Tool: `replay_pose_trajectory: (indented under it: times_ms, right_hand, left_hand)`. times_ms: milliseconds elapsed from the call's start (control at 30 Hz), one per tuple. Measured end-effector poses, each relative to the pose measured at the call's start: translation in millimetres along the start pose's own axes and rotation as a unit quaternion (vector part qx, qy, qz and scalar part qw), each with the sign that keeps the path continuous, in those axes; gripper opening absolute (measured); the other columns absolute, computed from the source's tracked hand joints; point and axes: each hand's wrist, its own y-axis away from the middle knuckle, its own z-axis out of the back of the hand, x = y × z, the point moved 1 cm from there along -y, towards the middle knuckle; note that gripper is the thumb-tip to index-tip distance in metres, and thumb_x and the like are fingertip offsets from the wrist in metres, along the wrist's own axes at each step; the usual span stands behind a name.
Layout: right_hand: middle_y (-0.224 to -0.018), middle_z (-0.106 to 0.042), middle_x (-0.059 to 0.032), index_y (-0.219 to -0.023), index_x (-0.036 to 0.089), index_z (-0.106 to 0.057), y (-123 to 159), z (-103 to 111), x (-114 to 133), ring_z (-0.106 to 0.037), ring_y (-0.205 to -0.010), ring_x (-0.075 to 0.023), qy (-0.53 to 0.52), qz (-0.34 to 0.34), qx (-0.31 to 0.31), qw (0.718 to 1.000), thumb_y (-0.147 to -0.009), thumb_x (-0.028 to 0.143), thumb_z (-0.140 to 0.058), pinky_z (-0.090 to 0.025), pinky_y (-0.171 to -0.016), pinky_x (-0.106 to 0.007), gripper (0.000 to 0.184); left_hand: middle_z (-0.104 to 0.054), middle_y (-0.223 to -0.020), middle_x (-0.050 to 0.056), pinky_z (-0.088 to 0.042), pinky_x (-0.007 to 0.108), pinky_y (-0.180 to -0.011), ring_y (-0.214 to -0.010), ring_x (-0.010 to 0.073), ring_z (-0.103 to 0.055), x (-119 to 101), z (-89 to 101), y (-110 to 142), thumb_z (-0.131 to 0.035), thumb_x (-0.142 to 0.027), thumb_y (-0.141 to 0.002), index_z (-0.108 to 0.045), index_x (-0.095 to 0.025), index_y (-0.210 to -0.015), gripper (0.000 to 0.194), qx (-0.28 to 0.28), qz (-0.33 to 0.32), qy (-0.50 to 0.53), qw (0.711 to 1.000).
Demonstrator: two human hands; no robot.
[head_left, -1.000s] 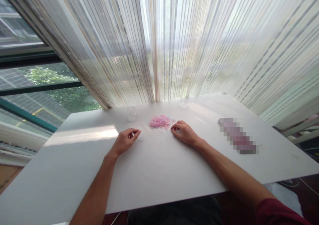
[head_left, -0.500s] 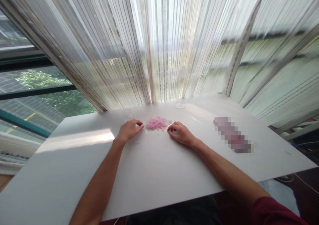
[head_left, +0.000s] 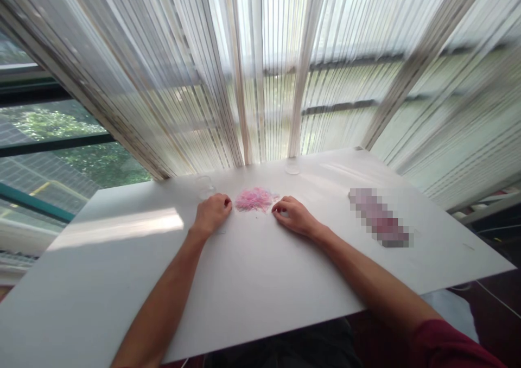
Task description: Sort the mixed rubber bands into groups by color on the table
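Left hand [head_left: 211, 213] moved closer; pink strands [head_left: 254, 200] separate it from right hand [head_left: 296, 216].

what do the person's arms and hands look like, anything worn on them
The left hand and right hand are bare, with no gloves or watch visible. Both forearms are uncovered too. A dark red sleeve shows on the right arm; the left sleeve can't be made out.

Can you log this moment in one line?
left hand: left of pink strips | right hand: right of them | clear container: beyond left hand
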Motion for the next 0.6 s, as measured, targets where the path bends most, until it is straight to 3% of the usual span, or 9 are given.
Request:
replay_pose_trajectory:
  times_ms: [167,367,600]
  right_hand:
    - [-0.083,-0.063,-0.0043,-0.089,0.019,-0.070,0,-1,-1,-0.059,-0.081,-0.0184,0.004,0.001,0.003,1.000,-0.083,0.010,-0.063,-0.049,-0.081,-0.032,0.013]
    - [-0.083,-0.063,-0.0037,-0.099,0.019,-0.069,1,-4,10,-0.059,-0.076,-0.0151,-0.052,0.006,-0.010,0.999,-0.087,0.017,-0.060,-0.050,-0.076,-0.029,0.015]
    - [-0.074,-0.065,-0.0024,-0.090,0.018,-0.071,7,-6,35,-0.056,-0.067,-0.0128,-0.105,0.035,0.068,0.991,-0.094,0.029,-0.058,-0.047,-0.065,-0.024,0.017]
  left_hand:
    - [-0.073,-0.105,0.005,-0.046,0.028,-0.070,-0.093,0.0228,-0.066,4,6.0,6,-0.048,-0.033,-0.091,-0.068,-0.022,-0.097,0.024,-0.017,-0.018,0.056,0.998]
    - [-0.072,-0.079,0.001,-0.044,0.026,-0.062,-0.066,0.0176,-0.064,-4,10.1,39,-0.048,-0.038,-0.092,-0.067,-0.022,-0.093,0.025,0.008,-0.109,0.192,0.975]
    - [-0.071,-0.078,0.000,-0.044,0.025,-0.063,-0.063,0.0147,-0.061,-29,-7.6,69,-0.052,-0.033,-0.092,-0.068,-0.022,-0.094,0.019,0.056,-0.174,0.269,0.946]
